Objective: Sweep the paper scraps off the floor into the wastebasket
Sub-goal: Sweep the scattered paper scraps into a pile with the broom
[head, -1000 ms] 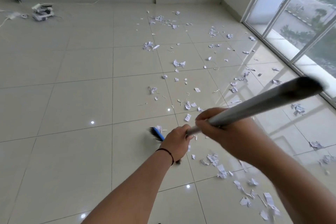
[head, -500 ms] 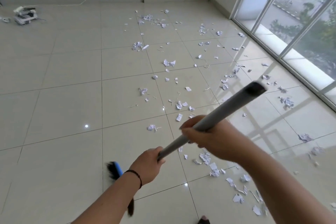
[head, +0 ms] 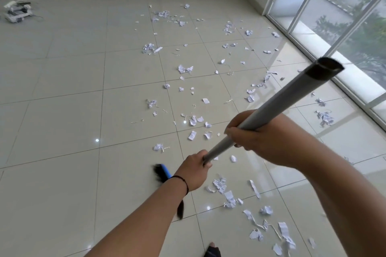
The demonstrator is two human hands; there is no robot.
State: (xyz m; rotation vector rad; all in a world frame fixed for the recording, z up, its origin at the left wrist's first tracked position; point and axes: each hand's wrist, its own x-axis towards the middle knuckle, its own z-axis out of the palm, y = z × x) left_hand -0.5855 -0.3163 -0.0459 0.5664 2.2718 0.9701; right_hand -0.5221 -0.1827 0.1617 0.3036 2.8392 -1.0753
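Fingers of my left hand are curled tight round the lower part of the broom handle; those of my right hand are wrapped round it higher up, with the two hands a little apart along the grey shaft. From the head view I see the handle slanting up to the right, its dark capped end near the window. The broom head, blue with black bristles, shows just left of my left wrist, which wears a thin dark band, and sits low against the tiled floor. Paper scraps lie scattered over the tiles ahead and in a denser patch at lower right, beside my right forearm. I cannot see the wastebasket. A small pile of cabled gear rests far left near the wall.
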